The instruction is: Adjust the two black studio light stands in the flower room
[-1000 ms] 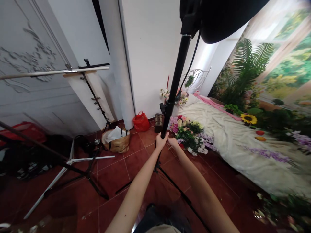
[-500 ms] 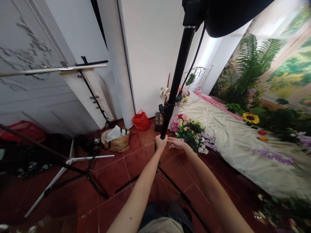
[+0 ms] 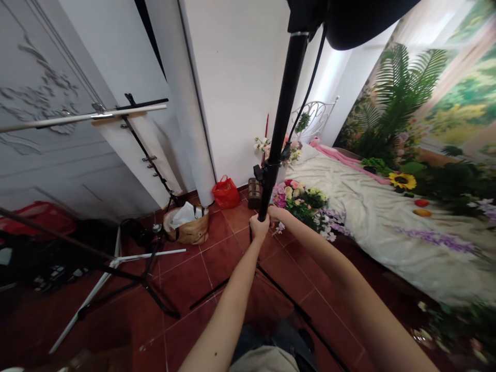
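Note:
A black light stand (image 3: 285, 98) rises in front of me, leaning to the right toward its top. My left hand (image 3: 259, 226) is wrapped round its pole, below a collar with a knob (image 3: 259, 173). Just right of the pole is my right hand (image 3: 276, 213), its fingers curled in against it. What those fingers hold, if anything, is hidden. The stand carries a large dark lamp head (image 3: 360, 20), cut off by the top edge. From it a black cable (image 3: 314, 77) hangs down to the pole. Thin black legs (image 3: 284, 297) spread over the floor near my feet.
On the right stands a bed (image 3: 372, 227) with a cream cover and flowers (image 3: 298, 199) beside it. A red bag (image 3: 227, 192), a small chest (image 3: 254, 192) and a tan bag (image 3: 194, 230) sit along the wall. Other stands, one with white legs (image 3: 89, 297), occupy the left side.
My right hand has moved in closer to the pole, and its loosely extended fingers have curled. My left hand keeps its grip. The view has shifted slightly.

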`<state>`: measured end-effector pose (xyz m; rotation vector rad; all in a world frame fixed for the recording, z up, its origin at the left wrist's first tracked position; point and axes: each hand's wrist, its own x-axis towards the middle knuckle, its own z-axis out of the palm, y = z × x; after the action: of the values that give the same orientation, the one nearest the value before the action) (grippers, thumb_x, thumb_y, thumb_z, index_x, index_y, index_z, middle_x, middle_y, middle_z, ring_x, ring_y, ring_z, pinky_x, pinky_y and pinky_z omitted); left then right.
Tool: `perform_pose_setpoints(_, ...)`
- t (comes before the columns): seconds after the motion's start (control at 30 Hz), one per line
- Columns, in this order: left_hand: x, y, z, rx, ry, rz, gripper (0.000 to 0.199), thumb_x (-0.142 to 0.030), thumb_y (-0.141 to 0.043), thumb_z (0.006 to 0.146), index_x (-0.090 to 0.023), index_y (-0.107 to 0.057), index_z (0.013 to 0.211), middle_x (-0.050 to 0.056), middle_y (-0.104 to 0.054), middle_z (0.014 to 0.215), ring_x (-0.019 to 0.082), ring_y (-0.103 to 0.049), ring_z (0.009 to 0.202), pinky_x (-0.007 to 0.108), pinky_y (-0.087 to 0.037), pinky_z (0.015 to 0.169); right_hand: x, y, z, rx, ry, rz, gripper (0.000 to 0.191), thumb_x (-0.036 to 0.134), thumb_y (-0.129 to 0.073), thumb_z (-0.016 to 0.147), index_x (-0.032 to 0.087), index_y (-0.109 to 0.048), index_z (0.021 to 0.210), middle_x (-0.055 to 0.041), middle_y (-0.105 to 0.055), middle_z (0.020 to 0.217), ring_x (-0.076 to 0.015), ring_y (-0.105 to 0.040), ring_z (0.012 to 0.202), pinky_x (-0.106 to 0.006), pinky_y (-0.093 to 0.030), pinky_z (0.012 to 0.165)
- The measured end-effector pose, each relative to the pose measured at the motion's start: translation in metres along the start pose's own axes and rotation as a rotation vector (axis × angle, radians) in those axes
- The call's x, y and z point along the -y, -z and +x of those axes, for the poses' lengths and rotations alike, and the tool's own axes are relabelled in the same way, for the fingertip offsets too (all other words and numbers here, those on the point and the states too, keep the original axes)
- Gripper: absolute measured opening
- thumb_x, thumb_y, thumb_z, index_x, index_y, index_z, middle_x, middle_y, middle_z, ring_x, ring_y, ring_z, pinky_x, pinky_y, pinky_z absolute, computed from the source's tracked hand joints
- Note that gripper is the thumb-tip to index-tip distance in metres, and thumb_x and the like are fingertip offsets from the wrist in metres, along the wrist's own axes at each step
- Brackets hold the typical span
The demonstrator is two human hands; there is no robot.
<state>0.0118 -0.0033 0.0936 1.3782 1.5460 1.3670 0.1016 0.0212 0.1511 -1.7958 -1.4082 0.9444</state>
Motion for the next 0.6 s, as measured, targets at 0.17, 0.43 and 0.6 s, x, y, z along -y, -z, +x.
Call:
perform_pose_setpoints(0.17,0.001,-0.001,0.000,-0.006,-0.021,0.008,0.030,-0.038,-0.061,0.067,-0.011,-0.062,0.054,0.004,-0.054,0.050,0.013,-0.051,0.047,0.022,-0.034,0.047,-0.009,0.003,0.000,0.080,0.087,-0.180,0.012,0.023,-0.064,0.080,0.012,-0.064,0.083,-0.0079,-0.066,0.085,-0.0215,-0.062,0.086,-0.031,-0.049,0.076)
perform_pose_setpoints(0.43,0.002,-0.002,0.001,-0.002,-0.012,0.030,0.031,-0.039,-0.059,0.069,-0.012,-0.062,0.055,0.006,-0.057,0.052,0.015,-0.054,0.051,0.023,-0.037,0.050,-0.082,-0.023,-0.072,-0.048,0.301,-0.474,0.037,0.012,-0.040,0.085,0.019,-0.054,0.118,-0.0109,-0.052,0.131,-0.0212,-0.052,0.114,-0.028,-0.044,0.087)
perform_pose_setpoints(0.6,0.003,-0.003,0.001,0.001,-0.013,0.003,0.033,-0.039,-0.058,0.069,-0.013,-0.058,0.049,0.004,-0.052,0.047,0.013,-0.051,0.047,0.022,-0.034,0.047,-0.130,-0.027,-0.105,0.193,0.188,-0.693,0.025,0.009,-0.050,0.073,0.018,-0.065,0.091,-0.0089,-0.042,0.140,-0.0267,-0.049,0.117,-0.034,-0.045,0.087)
